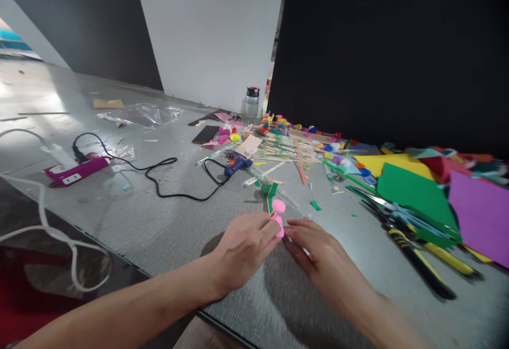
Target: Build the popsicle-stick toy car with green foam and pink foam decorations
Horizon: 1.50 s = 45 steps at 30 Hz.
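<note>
My left hand is closed, its thumb and fingers pinching a small craft piece with pink rounded parts. From the pink parts a thin stick runs away from me to a green cut piece; whether they are joined I cannot tell. Close on the other side, my right hand has its fingers stretched out, the tips beside the pink parts. A speck of pink shows between the right fingers, too small to name. Beyond the hands lies a blue glue gun with a black cord.
Thin sticks and colourful small parts lie in a heap behind. At right are scissors, yellow-and-black pliers, a green sheet and a purple sheet. A purple power strip sits left; a bottle stands by the partition.
</note>
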Motion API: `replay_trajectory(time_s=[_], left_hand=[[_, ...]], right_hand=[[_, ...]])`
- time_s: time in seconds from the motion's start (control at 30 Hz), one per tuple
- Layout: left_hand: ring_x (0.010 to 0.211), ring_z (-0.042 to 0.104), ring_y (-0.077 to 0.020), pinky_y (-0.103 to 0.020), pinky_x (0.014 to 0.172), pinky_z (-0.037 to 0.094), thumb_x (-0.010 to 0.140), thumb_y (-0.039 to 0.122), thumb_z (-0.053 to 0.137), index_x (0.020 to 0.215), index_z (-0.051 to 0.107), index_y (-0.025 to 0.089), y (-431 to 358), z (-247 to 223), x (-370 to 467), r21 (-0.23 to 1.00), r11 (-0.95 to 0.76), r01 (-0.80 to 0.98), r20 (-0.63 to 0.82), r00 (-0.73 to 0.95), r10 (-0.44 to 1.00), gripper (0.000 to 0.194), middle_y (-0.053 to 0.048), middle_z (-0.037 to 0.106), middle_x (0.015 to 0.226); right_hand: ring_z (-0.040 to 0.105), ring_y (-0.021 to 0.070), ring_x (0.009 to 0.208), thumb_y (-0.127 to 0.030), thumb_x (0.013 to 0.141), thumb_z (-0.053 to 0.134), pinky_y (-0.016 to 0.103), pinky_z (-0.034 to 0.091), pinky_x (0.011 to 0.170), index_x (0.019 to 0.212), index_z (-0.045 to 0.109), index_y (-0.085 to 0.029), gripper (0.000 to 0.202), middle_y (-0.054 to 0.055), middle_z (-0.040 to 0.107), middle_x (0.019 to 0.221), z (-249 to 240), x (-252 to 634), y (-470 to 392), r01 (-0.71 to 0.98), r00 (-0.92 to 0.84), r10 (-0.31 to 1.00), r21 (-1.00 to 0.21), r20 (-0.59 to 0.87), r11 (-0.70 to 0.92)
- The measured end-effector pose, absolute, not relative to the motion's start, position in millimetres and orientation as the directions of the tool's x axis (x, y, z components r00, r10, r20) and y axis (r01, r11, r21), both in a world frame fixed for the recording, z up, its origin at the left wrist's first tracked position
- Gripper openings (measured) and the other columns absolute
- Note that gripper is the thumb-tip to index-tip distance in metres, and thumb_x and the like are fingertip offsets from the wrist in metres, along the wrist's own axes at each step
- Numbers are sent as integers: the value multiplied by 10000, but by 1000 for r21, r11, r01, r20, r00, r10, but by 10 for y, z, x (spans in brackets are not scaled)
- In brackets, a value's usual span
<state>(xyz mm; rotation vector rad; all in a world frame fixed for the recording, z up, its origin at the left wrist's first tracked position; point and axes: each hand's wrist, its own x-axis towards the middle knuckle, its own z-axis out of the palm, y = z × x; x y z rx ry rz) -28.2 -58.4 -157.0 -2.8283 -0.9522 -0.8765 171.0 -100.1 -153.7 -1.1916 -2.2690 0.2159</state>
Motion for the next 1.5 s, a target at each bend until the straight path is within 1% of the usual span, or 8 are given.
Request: replay_trajectory(time_s=[0.23, 0.33, 0.43, 0.67, 0.87, 1.07, 1.3, 1.5], left_hand=[[796, 624, -190, -319, 698, 452, 1014, 249, 504, 927, 564, 196, -571, -1607, -304, 118, -804, 583, 515, 657, 551, 118, -8, 664, 879], [779, 624, -191, -319, 694, 461, 998, 243, 533, 974, 548, 193, -582, -1617, -315, 149, -796, 587, 552, 618, 559, 57, -9, 665, 862], [760, 627, -186, -314, 683, 468, 985, 238, 544, 1000, 530, 190, -592, -1623, -330, 202, -780, 592, 571, 576, 585, 52, -7, 661, 841], [717, 613, -194, -329, 646, 432, 926, 252, 624, 910, 514, 214, -564, -1607, -351, 184, -770, 610, 555, 583, 594, 118, 9, 646, 807], [857, 638, -208, -352, 732, 468, 968, 226, 573, 1057, 545, 200, -540, -1582, -360, 119, -814, 569, 555, 642, 530, 98, -18, 670, 973], [827, 614, -187, -338, 745, 479, 1004, 208, 499, 980, 567, 190, -560, -1575, -355, 99, -831, 548, 548, 667, 505, 74, -23, 667, 968], [848, 638, -191, -325, 723, 489, 1023, 206, 450, 1001, 550, 182, -563, -1667, -332, 126, -816, 564, 530, 657, 536, 105, -29, 666, 974], [784, 619, -197, -328, 689, 480, 977, 192, 542, 1007, 532, 195, -564, -1645, -330, 157, -813, 561, 571, 620, 539, 32, -15, 670, 912]], right_hand=[[641, 280, 1061, -154, 1031, 506, 590, 439, 1032, 1117, 650, -218, 180, 56, 719, 1074, -1564, 1713, -992, 726, -438, 787, -346, 435, 595], [649, 272, 937, -183, 1015, 569, 526, 514, 898, 1055, 639, -210, 84, 55, 707, 1002, -1534, 1714, -991, 748, -404, 795, -337, 452, 572], [637, 262, 906, -176, 1022, 551, 453, 541, 784, 1110, 612, -202, 110, 65, 689, 1002, -1495, 1701, -1001, 754, -408, 785, -313, 466, 578], [603, 253, 1089, -89, 1026, 506, 556, 412, 1072, 1318, 557, -212, 321, 54, 676, 1200, -1531, 1683, -1027, 736, -514, 702, -166, 494, 656], [589, 264, 1120, -64, 1022, 493, 576, 413, 1085, 1343, 544, -164, 340, 85, 665, 1221, -1515, 1715, -1044, 730, -571, 665, -72, 481, 680], [595, 268, 1138, -59, 1026, 449, 576, 441, 1087, 1294, 589, -141, 313, 98, 672, 1216, -1519, 1759, -1048, 702, -638, 615, 21, 463, 712], [589, 299, 1169, -34, 1010, 451, 554, 515, 1042, 1265, 606, -70, 301, 136, 667, 1255, -1541, 1756, -1068, 688, -644, 595, 24, 480, 725], [615, 280, 1106, -58, 1025, 468, 487, 582, 945, 1258, 594, -92, 267, 132, 687, 1189, -1463, 1728, -1067, 691, -607, 603, -30, 519, 722]])
